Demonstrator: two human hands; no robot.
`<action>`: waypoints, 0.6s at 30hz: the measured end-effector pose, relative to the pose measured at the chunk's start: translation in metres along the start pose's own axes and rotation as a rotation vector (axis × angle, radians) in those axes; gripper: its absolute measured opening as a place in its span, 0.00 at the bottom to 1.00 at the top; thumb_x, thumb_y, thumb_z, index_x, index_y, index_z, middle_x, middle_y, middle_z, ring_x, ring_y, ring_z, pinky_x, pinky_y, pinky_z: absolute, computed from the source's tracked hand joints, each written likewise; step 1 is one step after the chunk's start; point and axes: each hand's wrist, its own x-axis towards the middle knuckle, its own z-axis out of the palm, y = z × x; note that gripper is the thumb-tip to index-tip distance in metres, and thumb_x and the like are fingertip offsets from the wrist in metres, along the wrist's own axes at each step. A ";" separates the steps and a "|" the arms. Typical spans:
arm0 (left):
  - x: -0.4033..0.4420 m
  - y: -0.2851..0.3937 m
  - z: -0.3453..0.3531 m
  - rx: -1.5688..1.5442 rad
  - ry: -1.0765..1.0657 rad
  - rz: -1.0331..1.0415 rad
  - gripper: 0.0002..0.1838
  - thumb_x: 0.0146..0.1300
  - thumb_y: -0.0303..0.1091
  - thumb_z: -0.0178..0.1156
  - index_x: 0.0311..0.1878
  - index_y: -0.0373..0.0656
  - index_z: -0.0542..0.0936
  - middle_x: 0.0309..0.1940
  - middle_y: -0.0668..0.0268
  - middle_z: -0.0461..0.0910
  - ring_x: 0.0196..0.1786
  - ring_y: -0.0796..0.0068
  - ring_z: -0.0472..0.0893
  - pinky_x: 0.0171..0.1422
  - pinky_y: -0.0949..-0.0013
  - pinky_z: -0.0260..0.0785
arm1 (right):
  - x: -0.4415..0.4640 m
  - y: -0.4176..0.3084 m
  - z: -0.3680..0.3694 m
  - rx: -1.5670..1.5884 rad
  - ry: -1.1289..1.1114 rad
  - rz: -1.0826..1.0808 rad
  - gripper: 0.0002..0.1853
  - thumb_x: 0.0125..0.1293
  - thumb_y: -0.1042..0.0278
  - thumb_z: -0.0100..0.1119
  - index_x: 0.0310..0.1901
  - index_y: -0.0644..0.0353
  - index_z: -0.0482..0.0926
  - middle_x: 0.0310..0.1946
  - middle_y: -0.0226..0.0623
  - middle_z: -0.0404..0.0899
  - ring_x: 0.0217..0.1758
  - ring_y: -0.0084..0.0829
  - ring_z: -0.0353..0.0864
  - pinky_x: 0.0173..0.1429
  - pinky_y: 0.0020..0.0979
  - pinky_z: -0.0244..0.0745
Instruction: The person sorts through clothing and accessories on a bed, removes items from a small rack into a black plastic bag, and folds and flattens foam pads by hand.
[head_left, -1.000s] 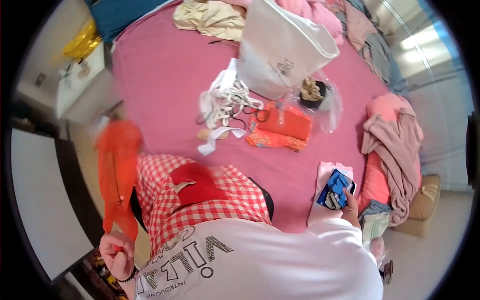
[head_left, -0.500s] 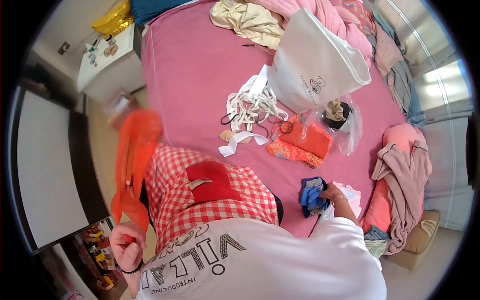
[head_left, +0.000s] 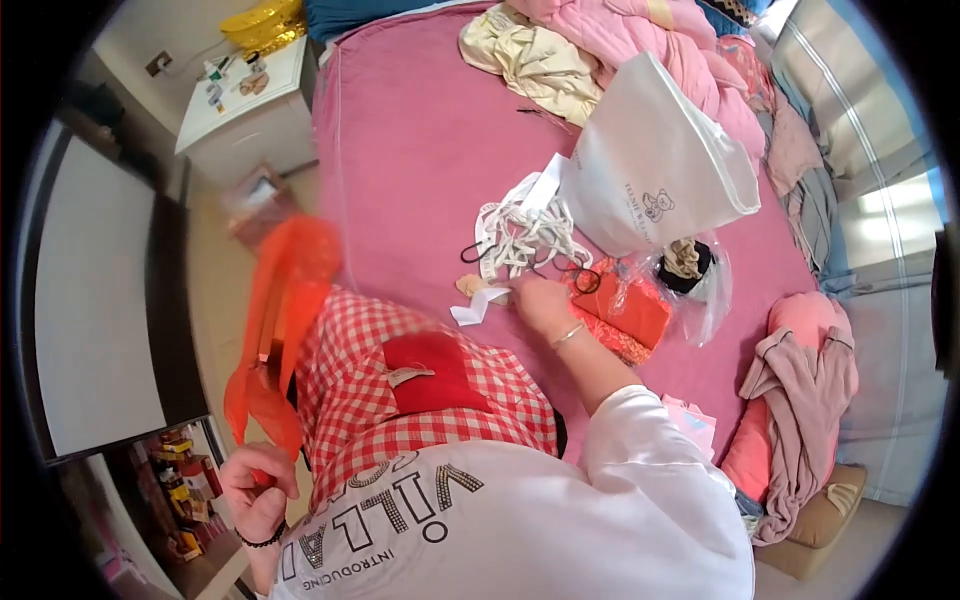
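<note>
My left hand (head_left: 258, 492) is closed on the edge of a thin, see-through orange plastic bag (head_left: 285, 290), which hangs beside the bed. My right hand (head_left: 545, 305) reaches over the bed, its fingers together at the end of a white strip (head_left: 478, 304); the fingertips are partly hidden. Close to it lie a beige scrap (head_left: 472, 286), a tangle of white straps (head_left: 525, 230) and a dark hair-tie-like loop (head_left: 586, 281). Just right of the hand is a folded orange patterned cloth (head_left: 630, 315).
A large white bag (head_left: 655, 160) stands on the pink bedsheet (head_left: 400, 150). A clear plastic bag (head_left: 708, 315) with dark and beige cloth sits beside it. Bedding (head_left: 690, 60) is heaped at the back; a mauve garment (head_left: 800, 400) drapes at right. A white cabinet (head_left: 240, 130) stands at left.
My right hand has left the blue cloth and moved up and left to the white strip. The blue cloth no longer shows. My left hand still holds the orange bag.
</note>
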 end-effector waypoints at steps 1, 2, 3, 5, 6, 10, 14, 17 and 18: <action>-0.001 -0.001 -0.001 -0.003 0.027 -0.010 0.21 0.52 0.43 0.68 0.35 0.36 0.72 0.27 0.63 0.72 0.22 0.78 0.71 0.28 0.76 0.60 | 0.011 -0.002 -0.002 0.028 -0.017 -0.009 0.11 0.60 0.57 0.52 0.35 0.54 0.79 0.32 0.45 0.80 0.37 0.47 0.80 0.41 0.45 0.74; -0.002 0.000 -0.002 0.002 0.038 -0.012 0.21 0.52 0.43 0.68 0.35 0.36 0.72 0.27 0.63 0.72 0.22 0.78 0.71 0.28 0.76 0.60 | 0.019 0.000 -0.008 0.034 0.048 0.009 0.12 0.60 0.58 0.51 0.35 0.55 0.79 0.31 0.46 0.80 0.37 0.47 0.80 0.41 0.45 0.73; -0.003 0.001 -0.003 0.007 0.035 -0.033 0.20 0.52 0.43 0.68 0.35 0.36 0.72 0.27 0.63 0.72 0.22 0.77 0.71 0.28 0.76 0.60 | 0.025 -0.002 -0.024 0.039 0.111 0.031 0.12 0.60 0.58 0.51 0.34 0.56 0.79 0.31 0.46 0.80 0.36 0.48 0.80 0.40 0.46 0.73; -0.003 -0.001 -0.003 0.009 0.028 -0.058 0.20 0.52 0.43 0.68 0.35 0.36 0.73 0.27 0.63 0.73 0.22 0.77 0.71 0.27 0.76 0.60 | 0.043 0.002 -0.047 0.059 0.274 0.065 0.14 0.60 0.55 0.52 0.34 0.56 0.80 0.28 0.46 0.80 0.33 0.47 0.80 0.38 0.42 0.73; -0.003 -0.003 -0.001 -0.006 0.024 -0.044 0.20 0.52 0.42 0.68 0.35 0.36 0.72 0.27 0.64 0.73 0.22 0.77 0.71 0.27 0.75 0.60 | 0.054 0.009 -0.053 0.055 0.272 0.066 0.14 0.60 0.55 0.52 0.34 0.56 0.80 0.28 0.46 0.80 0.33 0.47 0.80 0.38 0.42 0.73; -0.001 -0.005 0.001 -0.025 0.020 0.000 0.19 0.53 0.42 0.67 0.35 0.36 0.72 0.28 0.64 0.73 0.22 0.77 0.71 0.27 0.75 0.60 | 0.083 0.036 -0.049 0.162 0.373 0.226 0.17 0.59 0.55 0.55 0.40 0.61 0.78 0.25 0.46 0.80 0.31 0.46 0.80 0.37 0.41 0.74; -0.004 -0.003 0.001 -0.027 0.051 -0.009 0.19 0.53 0.41 0.68 0.35 0.36 0.73 0.28 0.64 0.73 0.22 0.76 0.71 0.27 0.75 0.60 | 0.075 0.030 -0.028 0.221 0.537 0.165 0.18 0.59 0.56 0.57 0.41 0.64 0.77 0.23 0.46 0.80 0.31 0.43 0.81 0.37 0.40 0.74; -0.002 -0.003 0.005 -0.043 0.056 -0.019 0.19 0.52 0.41 0.68 0.34 0.36 0.73 0.28 0.64 0.73 0.22 0.76 0.71 0.26 0.75 0.60 | 0.042 -0.005 -0.006 0.271 0.204 -0.035 0.17 0.58 0.61 0.59 0.47 0.59 0.75 0.34 0.50 0.79 0.40 0.48 0.79 0.43 0.43 0.73; 0.001 -0.002 0.007 -0.036 0.036 -0.022 0.18 0.54 0.41 0.67 0.35 0.37 0.72 0.27 0.65 0.72 0.21 0.77 0.69 0.27 0.75 0.58 | 0.030 -0.021 0.008 0.202 0.144 -0.038 0.17 0.56 0.61 0.60 0.46 0.58 0.76 0.41 0.49 0.77 0.43 0.48 0.78 0.44 0.43 0.73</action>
